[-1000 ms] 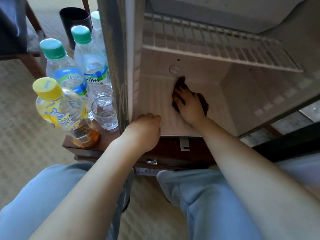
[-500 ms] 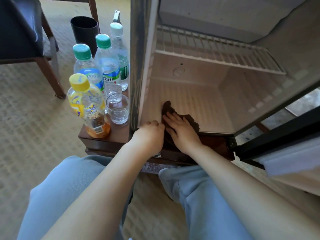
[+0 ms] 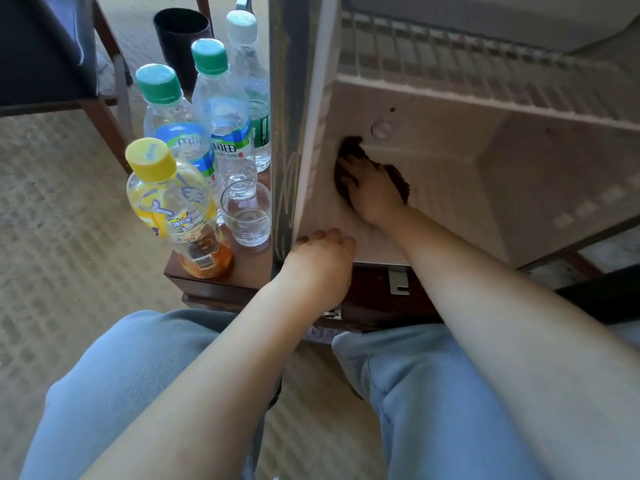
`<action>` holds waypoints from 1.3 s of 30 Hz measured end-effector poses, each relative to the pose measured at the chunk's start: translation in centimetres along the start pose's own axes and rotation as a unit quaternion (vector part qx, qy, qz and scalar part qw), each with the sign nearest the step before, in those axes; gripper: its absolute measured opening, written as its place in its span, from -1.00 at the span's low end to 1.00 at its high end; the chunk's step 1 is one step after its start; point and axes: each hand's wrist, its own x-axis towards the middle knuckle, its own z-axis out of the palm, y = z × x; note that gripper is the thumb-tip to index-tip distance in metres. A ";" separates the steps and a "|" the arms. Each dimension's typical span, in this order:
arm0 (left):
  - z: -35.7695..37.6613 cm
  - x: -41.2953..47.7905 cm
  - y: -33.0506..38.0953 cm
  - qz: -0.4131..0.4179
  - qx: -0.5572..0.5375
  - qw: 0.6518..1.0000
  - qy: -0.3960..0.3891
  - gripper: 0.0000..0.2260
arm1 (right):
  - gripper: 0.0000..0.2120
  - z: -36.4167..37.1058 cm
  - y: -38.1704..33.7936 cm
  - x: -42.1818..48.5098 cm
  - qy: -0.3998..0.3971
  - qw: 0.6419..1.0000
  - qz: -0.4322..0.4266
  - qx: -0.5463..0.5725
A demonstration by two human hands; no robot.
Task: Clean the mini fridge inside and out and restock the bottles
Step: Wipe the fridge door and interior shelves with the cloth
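The mini fridge [image 3: 491, 188] stands open in front of me, its inside bare under a white wire shelf [image 3: 485, 64]. My right hand [image 3: 375, 194] lies flat on a dark brown cloth [image 3: 350, 147] and presses it on the fridge floor at the back left corner. At the fridge's front left bottom lip my left hand [image 3: 322, 265] rests with its fingers curled over the edge. Outside, left of the fridge, stand a yellow-capped drink bottle [image 3: 173, 206], two green-capped water bottles [image 3: 173, 126] [image 3: 225, 133] and a white-capped bottle [image 3: 252, 81].
A small glass [image 3: 247, 216] stands by the bottles on the dark wooden cabinet top [image 3: 249, 271]. A black bin [image 3: 180, 36] and a dark chair [image 3: 45, 46] are behind on the carpet. The fridge door [image 3: 606, 299] hangs open at right. My knees are below.
My right hand slid the cloth from the front edge of the fridge floor back to the rear left corner. My left hand stayed on the front lip.
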 end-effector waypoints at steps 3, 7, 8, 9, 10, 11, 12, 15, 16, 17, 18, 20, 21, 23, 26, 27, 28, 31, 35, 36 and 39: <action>0.1 -1.0 0.1 0.009 0.001 1.000 0.003 -0.64 | -0.60 0.7 -0.9 -3.3 0.010 0.999 -0.029 0.028; 0.4 -3.9 0.3 0.032 -0.031 0.999 0.003 -0.67 | -0.65 0.7 -2.3 -9.9 -0.019 0.997 -0.022 0.067; 0.3 -4.9 0.4 0.037 -0.051 0.998 0.002 -0.68 | -0.66 0.5 -2.6 -11.4 -0.024 0.996 -0.020 0.082; 0.1 -5.8 0.5 0.042 -0.071 0.997 0.008 -0.69 | -0.68 0.2 -3.0 -12.8 -0.025 0.995 -0.019 0.094; -0.1 -6.8 0.6 0.046 -0.092 0.994 0.022 -0.70 | -0.69 -0.1 -3.3 -14.1 -0.021 0.994 -0.015 0.106; -0.2 -7.8 0.7 0.047 -0.117 0.991 0.043 -0.69 | -0.71 -0.3 -3.7 -15.3 -0.015 0.993 -0.009 0.114; -0.2 -8.7 0.8 0.045 -0.145 0.986 0.062 -0.66 | -0.73 -0.5 -4.1 -16.3 -0.011 0.992 0.000 0.122; -0.4 -10.5 1.5 0.025 -0.221 0.970 0.099 -0.47 | -0.76 -0.1 -5.8 -19.2 -0.032 0.986 0.030 0.160; -0.4 -10.8 1.8 0.018 -0.231 0.967 0.109 -0.43 | -0.76 0.2 -6.4 -19.9 -0.036 0.983 0.038 0.179; -0.4 -10.9 2.0 0.013 -0.237 0.965 0.113 -0.40 | -0.78 0.5 -7.0 -20.6 -0.035 0.977 0.051 0.203; -0.4 -10.9 2.3 0.009 -0.239 0.965 0.113 -0.39 | -0.78 0.7 -7.4 -21.2 -0.031 0.972 0.066 0.225; -0.2 -10.8 2.8 0.005 -0.229 0.968 0.107 -0.43 | -0.75 1.0 -7.8 -21.8 -0.016 0.966 0.091 0.243; -0.1 -10.7 3.0 0.003 -0.222 0.969 0.108 -0.46 | -0.73 1.0 -7.8 -22.0 -0.010 0.964 0.102 0.245; 0.0 -10.4 3.3 -0.001 -0.205 0.972 0.117 -0.50 | -0.74 1.0 -7.8 -22.0 0.004 0.959 0.121 0.254; 0.1 -9.8 3.7 -0.009 -0.175 0.976 0.133 -0.54 | -0.76 0.7 -7.5 -21.5 0.031 0.945 0.153 0.288; 0.2 -9.6 3.8 -0.012 -0.173 0.975 0.140 -0.55 | -0.76 0.6 -7.4 -21.4 0.038 0.938 0.163 0.303; 0.2 -9.4 3.9 -0.014 -0.175 0.973 0.148 -0.56 | -0.77 0.4 -7.3 -21.2 0.046 0.931 0.171 0.318; 0.2 -8.9 4.1 -0.020 -0.197 0.965 0.172 -0.58 | -0.79 0.2 -6.9 -20.9 0.068 0.917 0.176 0.351; 0.0 -8.4 4.0 -0.028 -0.186 0.964 0.190 -0.61 | -0.78 0.0 -6.7 -20.3 0.059 0.928 0.153 0.336; 0.0 -8.3 3.8 -0.033 -0.176 0.966 0.184 -0.61 | -0.77 -0.3 -6.5 -19.8 0.066 0.934 0.154 0.316; 0.3 -8.4 2.7 -0.076 -0.136 0.979 0.133 -0.53 | -0.72 -2.2 -4.3 -17.7 0.184 0.930 0.222 0.226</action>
